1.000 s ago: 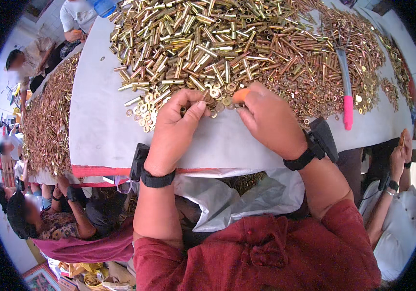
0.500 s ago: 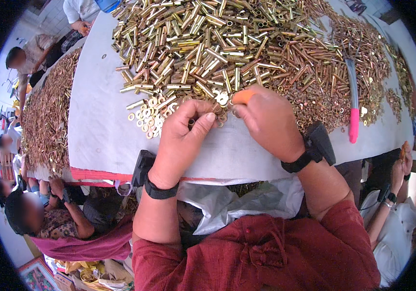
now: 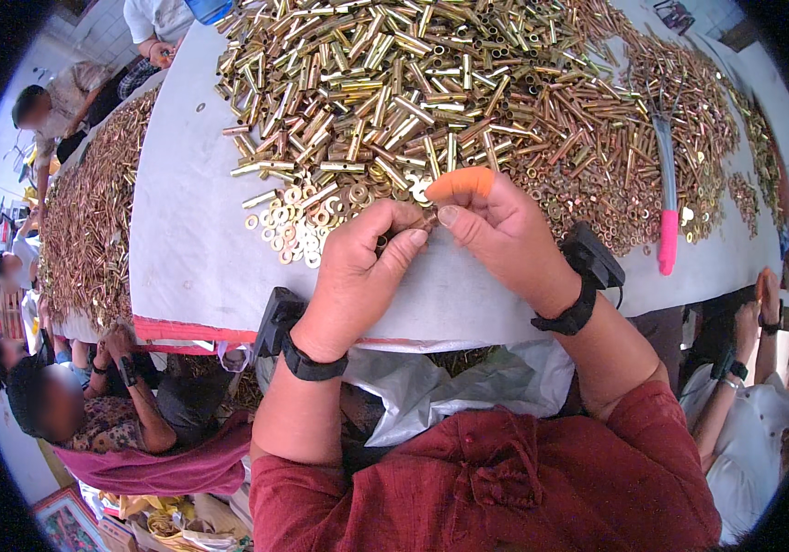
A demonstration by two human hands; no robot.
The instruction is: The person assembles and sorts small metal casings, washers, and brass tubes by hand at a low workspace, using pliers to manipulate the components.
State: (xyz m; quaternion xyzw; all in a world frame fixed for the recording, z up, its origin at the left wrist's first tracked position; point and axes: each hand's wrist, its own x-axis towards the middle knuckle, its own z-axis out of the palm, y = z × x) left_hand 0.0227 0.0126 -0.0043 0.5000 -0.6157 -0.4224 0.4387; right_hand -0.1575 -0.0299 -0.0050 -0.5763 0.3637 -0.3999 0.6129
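My left hand (image 3: 358,267) is closed, thumb against curled fingers, round a small brassy metal part (image 3: 429,220) whose end pokes out at the fingertips. Most of that part is hidden, so its kind cannot be told. Facing it, my right hand (image 3: 509,244) has its thumb and forefinger at the same end. An orange cover (image 3: 463,185) wraps the right forefinger. Just beyond both hands lies a large heap of brassy metal sleeves (image 3: 394,110). Flat washers (image 3: 298,230) are scattered left of my left hand, some golden, some pale.
A rake-like tool with a pink grip (image 3: 668,241) lies on the heap's right side. The pale tabletop (image 3: 188,221) has a red front edge. White sheeting (image 3: 468,391) hangs before me. Another heap (image 3: 91,221) is on the left. Other people sit at both sides, one at left (image 3: 105,405).
My two hands have come closer together, the left one shifting a little right. The right forefinger has straightened and its thumb now meets the part at the left fingertips.
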